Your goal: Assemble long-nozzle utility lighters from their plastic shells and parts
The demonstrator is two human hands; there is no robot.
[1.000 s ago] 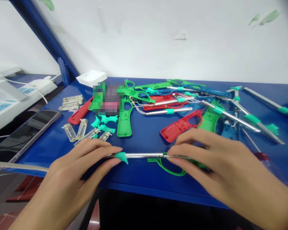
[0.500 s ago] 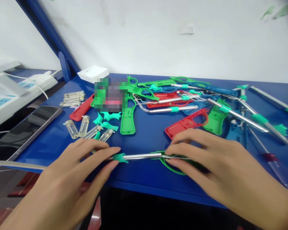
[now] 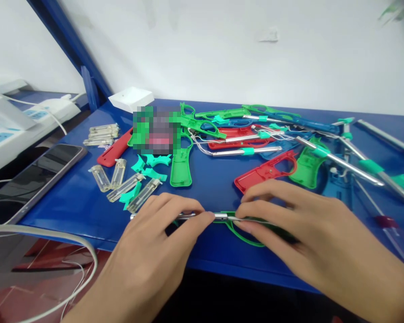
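A thin metal tube [image 3: 218, 216] lies along the front edge of the blue table [image 3: 208, 188], its right end set into a green plastic handle shell [image 3: 245, 235]. My left hand [image 3: 161, 251] pinches the tube between thumb and fingers, close to the handle. The teal collar on the tube is hidden under those fingers. My right hand [image 3: 306, 237] presses down on the green handle shell, with its fingertips closed on the tube's right end.
Behind my hands lie several red, green and blue handle shells [image 3: 265, 170], metal tubes with teal collars [image 3: 343, 163], clear lighter bodies [image 3: 121, 181] and teal small parts [image 3: 151, 166]. A phone [image 3: 37, 179] lies at the left edge. A white box [image 3: 131, 98] sits at the back, and grey cables [image 3: 54, 233] hang at front left.
My left hand has slid right along the tube, toward the green handle, and now covers the teal collar. My right hand has stayed on the handle.
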